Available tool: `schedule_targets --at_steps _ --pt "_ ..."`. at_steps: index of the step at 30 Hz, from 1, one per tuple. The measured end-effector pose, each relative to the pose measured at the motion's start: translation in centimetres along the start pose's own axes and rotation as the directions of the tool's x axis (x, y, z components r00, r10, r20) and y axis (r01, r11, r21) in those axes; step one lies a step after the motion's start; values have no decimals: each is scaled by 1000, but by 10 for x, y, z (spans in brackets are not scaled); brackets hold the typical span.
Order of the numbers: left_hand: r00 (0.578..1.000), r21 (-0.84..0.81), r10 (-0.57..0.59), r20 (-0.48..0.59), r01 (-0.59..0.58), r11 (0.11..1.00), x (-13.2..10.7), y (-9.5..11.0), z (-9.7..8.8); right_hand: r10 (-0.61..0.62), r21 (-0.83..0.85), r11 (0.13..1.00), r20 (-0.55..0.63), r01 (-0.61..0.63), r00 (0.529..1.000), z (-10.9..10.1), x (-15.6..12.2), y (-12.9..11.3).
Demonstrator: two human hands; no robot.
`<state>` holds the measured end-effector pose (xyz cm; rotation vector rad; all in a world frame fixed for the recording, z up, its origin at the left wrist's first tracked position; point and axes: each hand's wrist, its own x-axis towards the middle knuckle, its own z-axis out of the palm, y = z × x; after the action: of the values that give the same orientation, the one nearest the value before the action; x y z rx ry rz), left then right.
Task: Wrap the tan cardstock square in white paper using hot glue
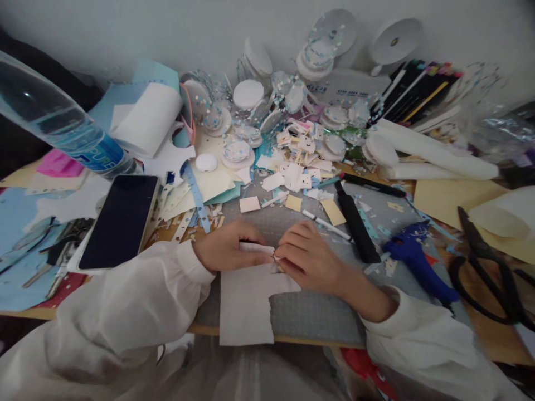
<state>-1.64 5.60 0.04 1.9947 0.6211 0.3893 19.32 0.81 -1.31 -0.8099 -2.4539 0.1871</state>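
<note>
My left hand (231, 243) is closed around a small folded piece of white paper (256, 248), its fingers wrapped along the far side. At the paper's right end, my right hand (308, 255) pinches with curled fingers; the exact bit between its fingertips is partly hidden. Below both hands lies a larger sheet of white paper (246, 312) with a torn, uneven right edge, hanging slightly past the table's front. A grey cutting mat (321, 314) is underneath.
A water bottle (98, 146) and a phone (120, 223) stand and lie at left. On the right are a blue glue gun (420, 264), black scissors (487, 267) and a black marker (355, 223). Paper scraps (292, 172) and white discs (248, 93) crowd the back.
</note>
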Motion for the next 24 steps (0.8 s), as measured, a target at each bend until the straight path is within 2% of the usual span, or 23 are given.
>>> schedule_targets --at_steps 4,11,14,17,20,24 --pt "999 -51 33 -24 -34 998 0 -2 2 -26 17 1000 -37 26 999 1 0 0" --pt "997 -42 -69 -28 68 997 1 2 2 -205 -161 967 -42 196 978 -4 -2 -3" --pt "995 -50 -96 -14 95 994 1 2 0 -223 -179 960 -31 214 974 -6 -2 -4" --pt "995 -51 -95 31 97 994 1 2 -3 -159 -113 982 -54 152 986 -4 -2 -3" --pt "993 -61 -87 74 92 994 0 1 -6 -26 42 999 -65 28 998 -1 -2 -1" --pt "990 -35 -74 118 78 996 0 0 -7 171 280 943 58 -181 984 -4 -3 -2"
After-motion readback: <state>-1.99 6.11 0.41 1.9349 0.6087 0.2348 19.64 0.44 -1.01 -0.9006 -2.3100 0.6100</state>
